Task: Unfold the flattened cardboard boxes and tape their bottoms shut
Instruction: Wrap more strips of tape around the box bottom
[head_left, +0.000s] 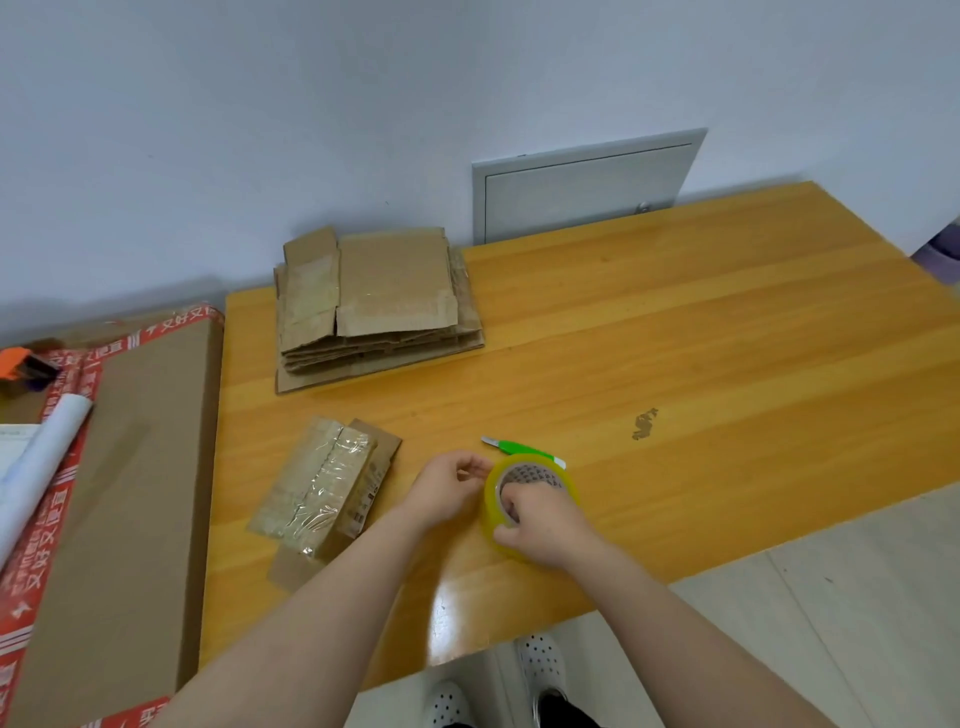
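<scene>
Two hands meet at the tape roll (530, 499), lower centre of the frame, over the near part of the table (727, 364). Your right hand (545, 525) grips the roll, fingers hooked through the core and thumb on the outer winding; this steadies it against the pull of peeling. Your left hand (447, 488) is curled at the roll's left rim, probably searching for the free end. Whether it has tape pinched cannot be determined.

Left of the hands, a small cardboard box (327, 493) lies on the table with glossy clear tape across its upper face. It is near the hands but apart from them.

Just behind the roll, a green knife (519, 448) lies flat, blade tip pointing left. It is likely kept there for cutting tape. Keep your left hand wide of the tip.

Along the left edge of the frame, a large carton (130, 493) with red printed tape stands against the table's side. A white paper roll (41, 457) and an orange tool (21, 364) rest on it.

Further back, upper centre-left, the stack of flattened boxes (374, 306) waits by the wall, well apart from the hands. Nothing lies between you and it except open tabletop, so the reach is unobstructed.

Behind the table, a grey wall panel (582, 192) sits low on the wall.
</scene>
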